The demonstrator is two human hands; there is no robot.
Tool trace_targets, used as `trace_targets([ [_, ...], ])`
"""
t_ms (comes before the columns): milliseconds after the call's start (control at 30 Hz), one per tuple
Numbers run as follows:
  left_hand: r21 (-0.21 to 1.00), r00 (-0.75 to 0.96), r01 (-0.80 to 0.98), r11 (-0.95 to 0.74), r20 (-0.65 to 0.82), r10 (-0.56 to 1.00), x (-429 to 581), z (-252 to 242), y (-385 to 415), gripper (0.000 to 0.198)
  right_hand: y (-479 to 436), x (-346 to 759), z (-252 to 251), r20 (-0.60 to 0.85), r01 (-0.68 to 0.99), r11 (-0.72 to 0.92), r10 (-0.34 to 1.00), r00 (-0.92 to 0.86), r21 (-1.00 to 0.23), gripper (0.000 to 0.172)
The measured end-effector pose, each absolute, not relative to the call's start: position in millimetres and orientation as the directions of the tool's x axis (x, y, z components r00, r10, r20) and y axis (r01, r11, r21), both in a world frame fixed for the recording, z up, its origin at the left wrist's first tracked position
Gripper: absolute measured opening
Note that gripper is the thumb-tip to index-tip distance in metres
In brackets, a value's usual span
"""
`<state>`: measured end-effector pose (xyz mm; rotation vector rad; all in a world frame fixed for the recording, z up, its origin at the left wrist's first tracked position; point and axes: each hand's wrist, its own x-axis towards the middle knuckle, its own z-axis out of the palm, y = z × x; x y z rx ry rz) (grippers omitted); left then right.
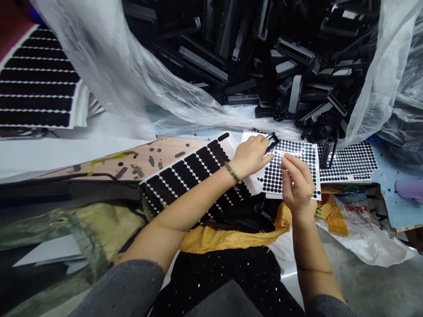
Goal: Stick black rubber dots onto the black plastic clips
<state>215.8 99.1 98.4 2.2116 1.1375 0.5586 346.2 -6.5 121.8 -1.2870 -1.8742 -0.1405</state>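
Observation:
My left hand point(251, 155), with a beaded bracelet on the wrist, is closed on a small black plastic part point(272, 140) with an open frame. It holds the part over the upper left of a white sheet of round black stickers point(306, 165). Close by on the right, my right hand point(298, 185) is raised above the same sheet. Its thumb and fingertips are brought together; anything between them is too small to make out. Left of the dot sheet, partly under my left forearm, lies a sheet of long black oval stickers point(188, 172).
A heap of black plastic parts point(294, 94) fills a clear plastic bag point(158, 83) at the back. More dot sheets point(350, 163) lie at right, with one loose black part on them. A yellow sack point(228, 240) hangs below the table edge. Striped black sheets point(36, 81) are stacked at far left.

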Motion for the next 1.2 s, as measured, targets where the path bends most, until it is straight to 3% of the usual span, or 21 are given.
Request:
trace_targets([
  [67, 0.729, 0.468, 0.586, -0.353, 0.050, 0.882, 235, 94, 109, 0.011, -5, 347, 121, 0.707, 0.812, 0.439, 0.706, -0.046, -0.385, 0.044],
  [167, 0.850, 0.339, 0.460, -0.258, 0.100, 0.935, 235, 98, 119, 0.011, 3, 347, 119, 0.685, 0.797, 0.340, 0.718, 0.122, -0.498, 0.032],
  [233, 0.877, 0.287, 0.397, -0.270, 0.162, 0.944, 214, 104, 119, 0.005, 13, 343, 116, 0.609, 0.747, 0.261, 0.758, 0.233, -0.611, 0.023],
  [300, 0.919, 0.196, 0.286, -0.270, 0.220, 0.956, 183, 107, 112, 0.017, 29, 332, 112, 0.486, 0.675, 0.197, 0.832, 0.269, -0.711, 0.020],
  [333, 0.941, 0.126, 0.205, -0.269, 0.247, 0.961, 166, 106, 106, 0.021, 38, 324, 110, 0.413, 0.645, 0.167, 0.875, 0.251, -0.746, 0.020],
  [400, 0.951, -0.135, -0.224, -0.212, 0.185, 0.973, 137, 96, 94, 0.020, 60, 304, 104, 0.255, 0.610, 0.103, 0.952, 0.168, -0.786, 0.021],
  [500, 0.891, -0.186, -0.453, -0.045, -0.045, 0.982, 114, 72, 77, 0.024, 89, 271, 95, 0.073, 0.656, 0.000, 0.994, 0.084, -0.755, 0.028],
  [633, 0.849, -0.049, -0.505, 0.157, -0.210, 0.976, 111, 43, 67, 0.028, 109, 247, 85, 0.041, 0.770, 0.012, 0.999, 0.018, -0.638, 0.016],
  [767, 0.841, 0.055, -0.489, 0.232, -0.236, 0.970, 110, 32, 71, 0.031, 108, 250, 77, 0.180, 0.785, 0.236, 0.970, -0.160, -0.573, 0.017],
  [867, 0.849, 0.086, -0.489, 0.199, -0.181, 0.980, 106, 30, 73, 0.032, 95, 259, 78, 0.316, 0.642, 0.364, 0.929, -0.195, -0.675, 0.015],
  [933, 0.847, 0.099, -0.507, 0.162, -0.130, 0.987, 103, 32, 70, 0.037, 83, 265, 82, 0.341, 0.483, 0.326, 0.938, -0.060, -0.813, 0.008],
  [1067, 0.869, 0.121, -0.488, 0.083, -0.027, 0.992, 105, 45, 55, 0.047, 57, 270, 90, 0.151, 0.124, 0.129, 0.972, 0.181, -0.984, 0.019],
  [1200, 0.912, 0.142, -0.409, 0.033, 0.028, 0.990, 112, 56, 40, 0.050, 41, 265, 96, 0.065, 0.003, 0.066, 0.977, 0.201, -0.998, 0.029],
])
